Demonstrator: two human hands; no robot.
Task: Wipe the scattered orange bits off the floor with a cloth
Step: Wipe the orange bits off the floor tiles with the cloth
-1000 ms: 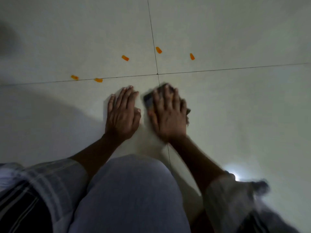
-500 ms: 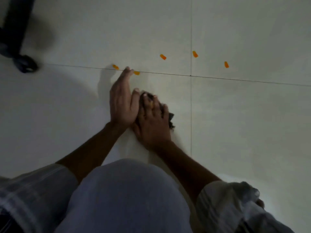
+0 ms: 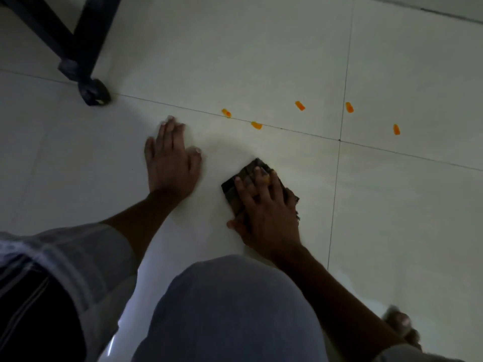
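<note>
Several orange bits lie on the pale tiled floor along a grout line, among them one (image 3: pixel 226 113) at the left, one (image 3: pixel 256 125) on the line, and one (image 3: pixel 396 129) at the far right. My right hand (image 3: pixel 264 212) presses flat on a dark folded cloth (image 3: pixel 232 188), fingers spread over it, below and short of the bits. My left hand (image 3: pixel 171 160) rests flat on the floor to the cloth's left, fingers straight, holding nothing.
A dark furniture leg with a foot (image 3: pixel 92 94) stands at the upper left, close to my left hand. My bent knee (image 3: pixel 230 309) fills the lower middle. A foot (image 3: pixel 400 325) shows at the lower right. Tile floor (image 3: pixel 405 205) stretches to the right.
My hands have drawn apart: the left one has shifted left and flat on the floor, the right one with the cloth has slid right. The view has swung, showing the furniture leg more.
</note>
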